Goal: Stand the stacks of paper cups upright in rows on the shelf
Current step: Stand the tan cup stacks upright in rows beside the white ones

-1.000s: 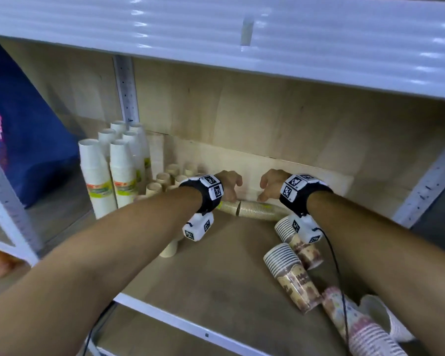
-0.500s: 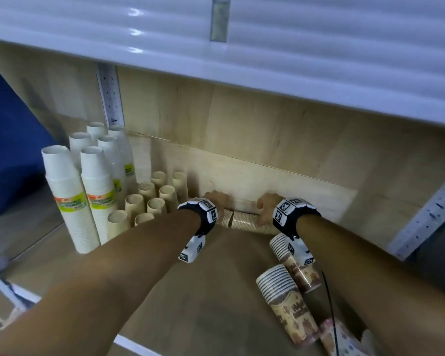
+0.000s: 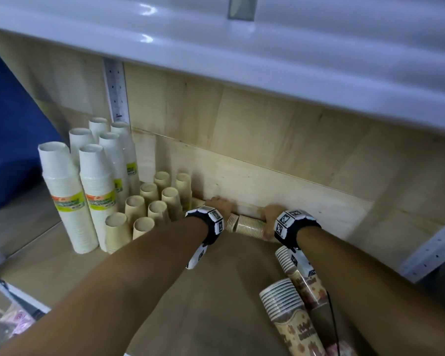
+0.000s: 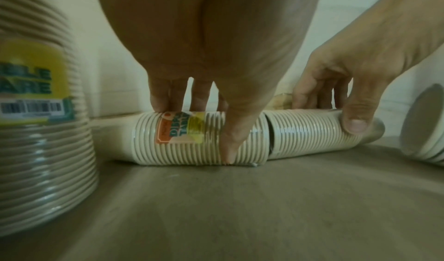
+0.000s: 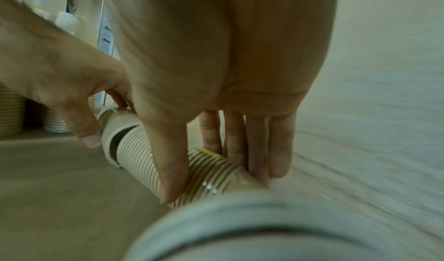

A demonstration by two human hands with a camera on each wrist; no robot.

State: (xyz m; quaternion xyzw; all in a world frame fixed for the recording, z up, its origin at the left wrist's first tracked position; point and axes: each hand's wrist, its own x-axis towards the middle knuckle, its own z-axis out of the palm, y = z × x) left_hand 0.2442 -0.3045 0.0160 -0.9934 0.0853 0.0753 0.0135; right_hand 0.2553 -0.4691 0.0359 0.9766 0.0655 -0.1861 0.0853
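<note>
Both hands clasp the lying beige cup stack [image 4: 252, 137] at the shelf's [image 3: 216, 304] back edge: left hand [image 4: 211, 56], right hand [image 4: 355, 71]. I should squeeze its halves together before tipping it upright.

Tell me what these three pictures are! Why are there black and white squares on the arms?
A person wears three cameras: one on the head, one on each wrist. The squares are the wrist straps. The big picture looks down from the head at a shelf. White stacks and tan stacks of cups stand upright at the left. Patterned stacks lie at the right. The left hand and right hand both grip a tan stack lying down by the back wall. The close pictures show those fingers around it.
</note>
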